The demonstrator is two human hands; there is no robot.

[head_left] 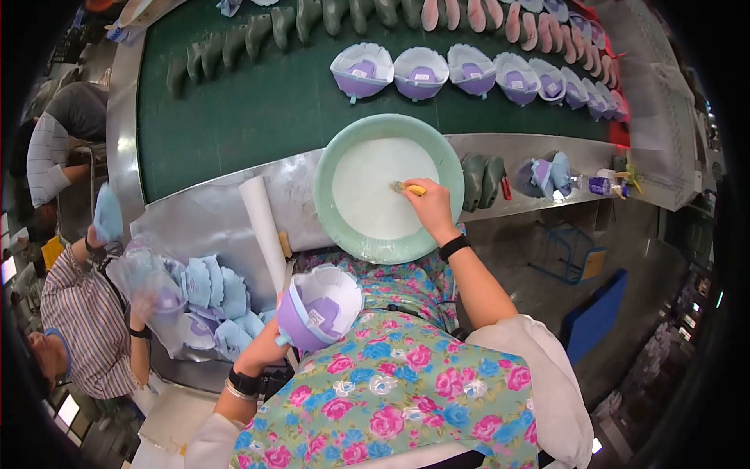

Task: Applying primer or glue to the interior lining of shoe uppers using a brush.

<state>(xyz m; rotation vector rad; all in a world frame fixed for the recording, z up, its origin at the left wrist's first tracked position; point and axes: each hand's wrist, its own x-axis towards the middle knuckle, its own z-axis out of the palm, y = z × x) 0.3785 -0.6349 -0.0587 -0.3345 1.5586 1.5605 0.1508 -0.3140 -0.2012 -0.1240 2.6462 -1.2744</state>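
Note:
In my left hand (268, 342) is a purple shoe upper (306, 322) with a pale blue scalloped edge, its white inside facing up, held low in front of my apron. My right hand (434, 209) pinches a small brush (412, 189) by its yellow handle. The brush's bristle end meets or hovers just over white liquid (371, 176); I cannot tell which. That liquid fills the bottom of a wide, pale green basin (330, 209) at the bench edge, directly before me.
Shoe uppers (422, 74), dark green shoe lasts (259, 35) and pink soles (512, 23) line the green belt (234, 117). A white roll (264, 227) lies left of the basin. A bottle (601, 186) stands right. At left, a co-worker (94, 313) handles uppers beside a pile (215, 289).

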